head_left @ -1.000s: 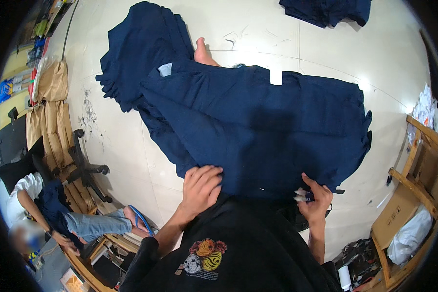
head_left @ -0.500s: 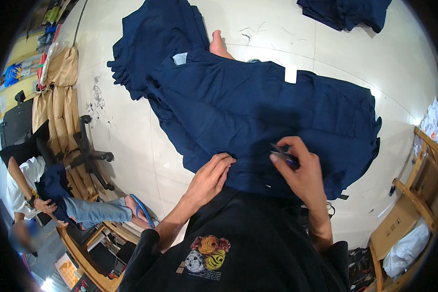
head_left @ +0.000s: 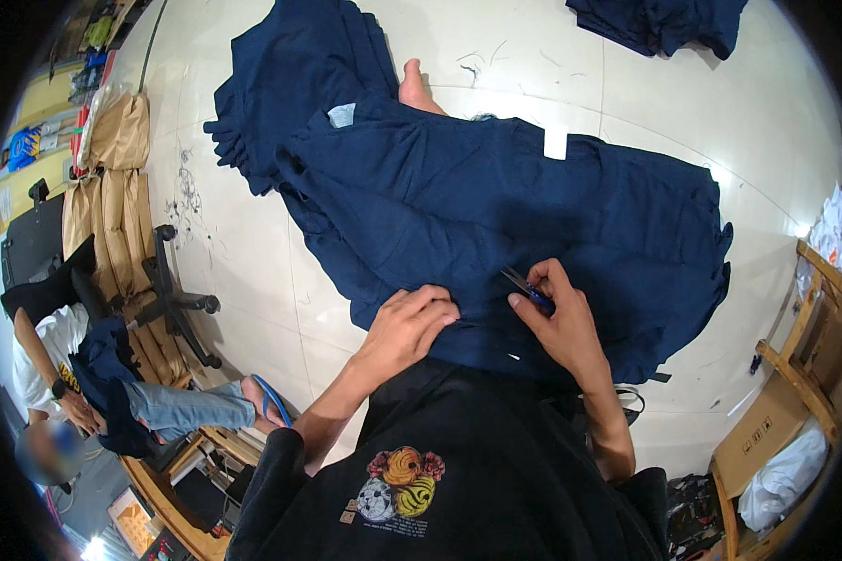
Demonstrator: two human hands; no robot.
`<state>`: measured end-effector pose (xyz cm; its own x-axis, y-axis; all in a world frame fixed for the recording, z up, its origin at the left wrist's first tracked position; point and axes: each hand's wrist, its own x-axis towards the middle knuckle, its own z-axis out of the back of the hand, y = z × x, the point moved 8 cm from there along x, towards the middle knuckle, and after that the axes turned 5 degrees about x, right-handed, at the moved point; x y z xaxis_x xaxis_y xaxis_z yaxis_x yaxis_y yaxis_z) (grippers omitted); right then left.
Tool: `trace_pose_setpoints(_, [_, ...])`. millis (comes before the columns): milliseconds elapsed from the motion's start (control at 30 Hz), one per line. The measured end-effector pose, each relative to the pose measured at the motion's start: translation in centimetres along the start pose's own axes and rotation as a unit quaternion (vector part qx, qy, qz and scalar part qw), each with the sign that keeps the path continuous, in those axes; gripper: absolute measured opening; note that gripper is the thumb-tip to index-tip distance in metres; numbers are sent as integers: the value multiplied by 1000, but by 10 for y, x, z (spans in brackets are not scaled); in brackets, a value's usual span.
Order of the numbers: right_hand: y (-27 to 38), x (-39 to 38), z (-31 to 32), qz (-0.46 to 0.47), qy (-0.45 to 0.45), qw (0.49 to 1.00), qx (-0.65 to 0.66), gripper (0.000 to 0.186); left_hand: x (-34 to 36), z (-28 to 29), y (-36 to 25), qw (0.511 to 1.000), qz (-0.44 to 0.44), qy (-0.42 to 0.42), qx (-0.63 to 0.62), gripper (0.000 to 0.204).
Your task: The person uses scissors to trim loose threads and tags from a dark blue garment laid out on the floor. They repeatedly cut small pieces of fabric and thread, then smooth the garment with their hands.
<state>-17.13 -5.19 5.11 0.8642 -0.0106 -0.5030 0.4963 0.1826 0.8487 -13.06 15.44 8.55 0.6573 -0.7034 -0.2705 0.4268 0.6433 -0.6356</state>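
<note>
Navy blue garments [head_left: 477,196] lie spread in a layered pile across my lap and the floor. My left hand [head_left: 407,329] is closed on the near part of the cloth, with thumb and fingertips pinched together on it. In my right hand [head_left: 566,327] is a pair of small thread snips [head_left: 536,297] with blue handles. Their thin blades point up and to the left, over the cloth and a short way right of my left fingertips. Whether the blades touch the fabric I cannot tell. A white tag [head_left: 555,142] shows on the garment's far edge.
More navy clothing [head_left: 660,23] sits on the tiled floor at the far right. Loose threads [head_left: 189,192] are scattered at left. Beside them stands an office chair base [head_left: 173,299]; a seated person [head_left: 51,365] handles dark cloth. At right is a wooden frame with a cardboard box [head_left: 767,435].
My right hand has moved slightly left with the snips, toward my left hand. My left hand has shifted a little on the cloth. The seated person's hands have moved.
</note>
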Motion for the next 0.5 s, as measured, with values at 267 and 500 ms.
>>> trace_pose_setpoints(267, [0, -1, -7, -1, 11, 999, -38, 46, -17, -2, 37, 963, 100, -2, -249, 17])
trace_pose_setpoints(500, [32, -4, -29, 128, 85, 987, -50, 31, -17, 5, 33, 956, 87, -5, -279, 20])
